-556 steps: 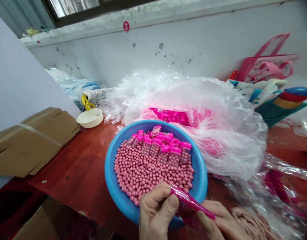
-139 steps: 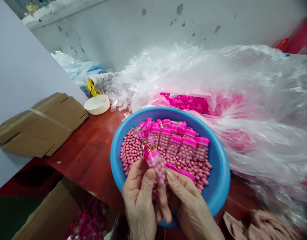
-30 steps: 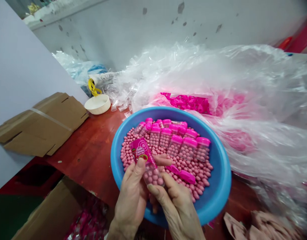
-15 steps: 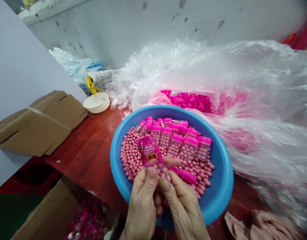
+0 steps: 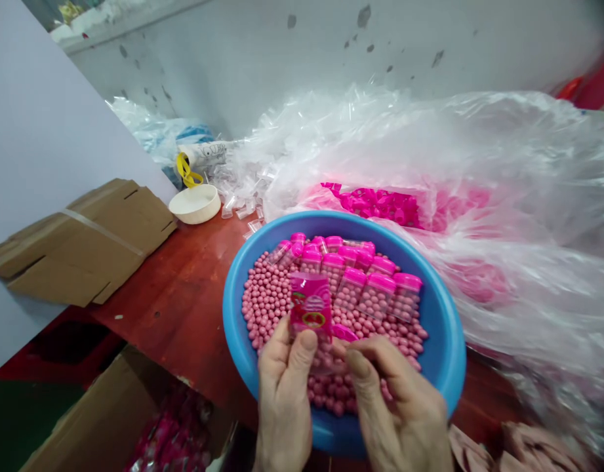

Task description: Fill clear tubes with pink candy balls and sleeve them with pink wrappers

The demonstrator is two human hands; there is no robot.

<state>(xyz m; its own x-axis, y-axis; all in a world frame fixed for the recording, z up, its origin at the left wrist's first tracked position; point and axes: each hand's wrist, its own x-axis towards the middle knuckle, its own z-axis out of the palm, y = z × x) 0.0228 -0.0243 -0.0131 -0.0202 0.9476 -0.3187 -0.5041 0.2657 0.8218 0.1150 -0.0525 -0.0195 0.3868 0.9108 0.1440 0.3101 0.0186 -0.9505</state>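
A blue basin (image 5: 444,367) on the red table holds a heap of small pink candy balls (image 5: 267,305) and a row of several clear tubes with pink caps (image 5: 365,285). My left hand (image 5: 284,387) pinches a small pink printed sachet (image 5: 310,308), held upright over the near side of the basin. My right hand (image 5: 400,410) is closed beside it, fingertips at the sachet's lower edge, with a pink cap (image 5: 345,332) showing just above the fingers. What the right hand grips is hidden.
A big clear plastic bag (image 5: 479,196) with loose pink caps (image 5: 380,203) lies behind the basin. A white bowl (image 5: 195,204), yellow scissors (image 5: 186,172) and folded cardboard (image 5: 85,242) are at the left. An open carton with pink packs (image 5: 168,439) sits below the table edge.
The sachet has turned upright and shifted slightly right. My right hand has curled in closer over the candy; the view has shifted a little.
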